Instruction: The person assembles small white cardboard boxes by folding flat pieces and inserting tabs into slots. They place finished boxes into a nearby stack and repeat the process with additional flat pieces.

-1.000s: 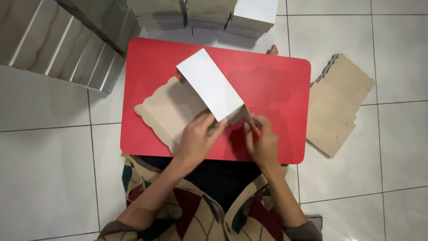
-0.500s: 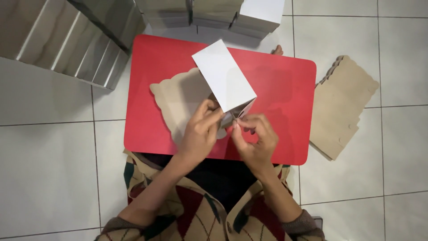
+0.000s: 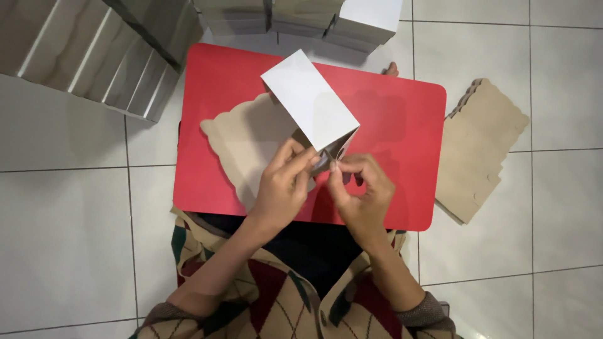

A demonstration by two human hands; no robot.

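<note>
A white folded cardboard box (image 3: 311, 100) is raised over the small red table (image 3: 402, 107), tilted up and away from me. My left hand (image 3: 282, 188) grips its near end from the left. My right hand (image 3: 361, 191) pinches a small flap at the same near end, fingertips close to those of the left hand. Under the box a flat tan cardboard blank with a scalloped edge (image 3: 242, 138) lies on the table.
A stack of tan scalloped cardboard blanks (image 3: 480, 147) lies on the tiled floor to the right of the table. Rows of finished boxes (image 3: 94, 53) stand at the upper left, more boxes (image 3: 352, 19) behind the table. A toe (image 3: 391, 68) shows at the table's far edge.
The white box has swung up and to the right, standing steeper. Both hands have closed in on its near end, and the right hand now pinches the flap.
</note>
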